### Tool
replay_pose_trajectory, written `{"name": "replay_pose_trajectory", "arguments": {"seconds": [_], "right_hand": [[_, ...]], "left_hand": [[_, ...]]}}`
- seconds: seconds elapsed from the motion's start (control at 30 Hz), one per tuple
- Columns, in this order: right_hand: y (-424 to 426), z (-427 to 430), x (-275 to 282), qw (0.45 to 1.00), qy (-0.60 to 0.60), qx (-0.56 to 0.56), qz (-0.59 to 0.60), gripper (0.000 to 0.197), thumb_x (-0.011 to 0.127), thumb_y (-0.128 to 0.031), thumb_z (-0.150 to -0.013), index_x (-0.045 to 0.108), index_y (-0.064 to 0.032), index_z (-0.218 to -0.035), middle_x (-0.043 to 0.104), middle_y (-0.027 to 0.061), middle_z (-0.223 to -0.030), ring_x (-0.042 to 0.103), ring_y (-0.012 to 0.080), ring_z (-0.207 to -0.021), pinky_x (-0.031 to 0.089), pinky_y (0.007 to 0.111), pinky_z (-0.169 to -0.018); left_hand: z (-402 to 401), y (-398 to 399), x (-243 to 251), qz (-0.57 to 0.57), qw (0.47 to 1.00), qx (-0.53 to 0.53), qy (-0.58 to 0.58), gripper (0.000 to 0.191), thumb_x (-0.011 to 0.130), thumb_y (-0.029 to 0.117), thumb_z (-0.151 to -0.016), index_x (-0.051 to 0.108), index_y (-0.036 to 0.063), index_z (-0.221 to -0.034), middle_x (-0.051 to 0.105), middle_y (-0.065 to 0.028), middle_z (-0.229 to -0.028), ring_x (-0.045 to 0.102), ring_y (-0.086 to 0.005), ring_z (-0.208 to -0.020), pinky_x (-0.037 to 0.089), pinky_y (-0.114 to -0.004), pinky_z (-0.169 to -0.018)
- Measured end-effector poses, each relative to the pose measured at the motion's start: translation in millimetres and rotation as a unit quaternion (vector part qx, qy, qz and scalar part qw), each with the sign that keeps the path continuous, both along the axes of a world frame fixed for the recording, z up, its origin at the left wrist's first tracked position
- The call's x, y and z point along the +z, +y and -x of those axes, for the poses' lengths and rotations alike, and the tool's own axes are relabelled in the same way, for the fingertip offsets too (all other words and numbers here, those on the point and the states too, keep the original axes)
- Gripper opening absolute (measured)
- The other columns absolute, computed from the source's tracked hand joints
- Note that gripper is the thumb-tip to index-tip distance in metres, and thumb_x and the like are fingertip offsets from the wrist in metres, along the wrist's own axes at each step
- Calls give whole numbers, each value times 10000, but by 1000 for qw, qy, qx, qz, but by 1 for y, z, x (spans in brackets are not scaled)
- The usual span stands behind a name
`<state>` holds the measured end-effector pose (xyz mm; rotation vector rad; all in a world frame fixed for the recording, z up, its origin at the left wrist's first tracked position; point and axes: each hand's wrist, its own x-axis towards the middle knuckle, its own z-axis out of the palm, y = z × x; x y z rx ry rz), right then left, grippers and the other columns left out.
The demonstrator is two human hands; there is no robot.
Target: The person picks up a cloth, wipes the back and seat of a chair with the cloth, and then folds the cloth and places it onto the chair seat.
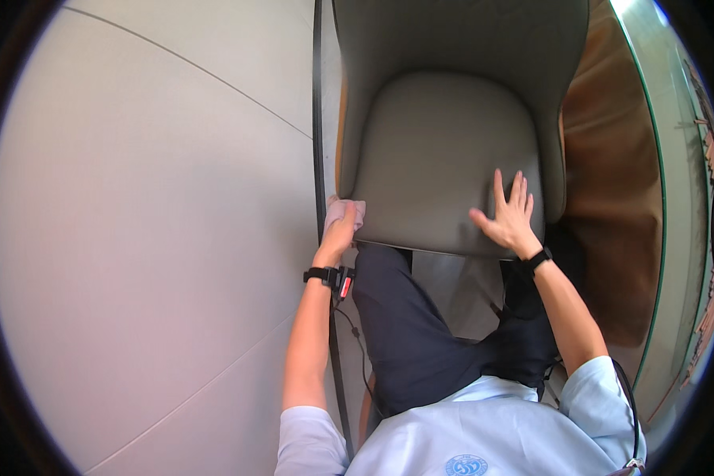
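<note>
Before me stands a grey upholstered chair (pixel 452 137) with a curved back and a smooth padded seat. My left hand (pixel 339 235) grips a folded pinkish cloth (pixel 338 213) against the seat's front left corner. Over the front right part of the seat, my right hand (pixel 511 223) is spread with its fingers apart and nothing in it. Whether its palm presses on the seat or hovers just above, I cannot tell. A black strap with a small device (pixel 332 278) is around my left wrist, and a black band (pixel 538 260) around my right.
Pale floor or wall panels (pixel 154 208) with thin seams fill the left, bordered by a dark strip (pixel 318 119). Brown leather-like upholstery (pixel 616 196) lies right of the chair, beside a green-edged glass pane (pixel 660 149). A thin cable (pixel 357 333) hangs by my left leg.
</note>
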<state>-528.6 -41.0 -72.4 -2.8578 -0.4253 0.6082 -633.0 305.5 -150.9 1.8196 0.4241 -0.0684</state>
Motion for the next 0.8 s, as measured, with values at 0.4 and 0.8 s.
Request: {"name": "replay_pose_trajectory", "arguments": {"seconds": [0.4,0.8], "right_hand": [[30,69,-19,998,-41,46,-1,1159,659,-644,-727,17,-101,-1525,-113,410,-1474,-125,569,-1373,19,709,-1046],[76,63,38,999,44,14,-15,1116,635,-630,-761,2,-126,-1529,-158,378,-1486,-190,529,-1379,-32,675,-1069]], "left_hand": [[-7,17,28,-213,974,70,-14,350,462,254,-969,623,-47,-889,636,-216,-903,607,-358,-893,446,-397,-837],[11,6,46,-151,907,340,199,477,484,250,-901,461,10,-1312,535,-286,-1256,533,-426,-1154,429,-457,-965]]}}
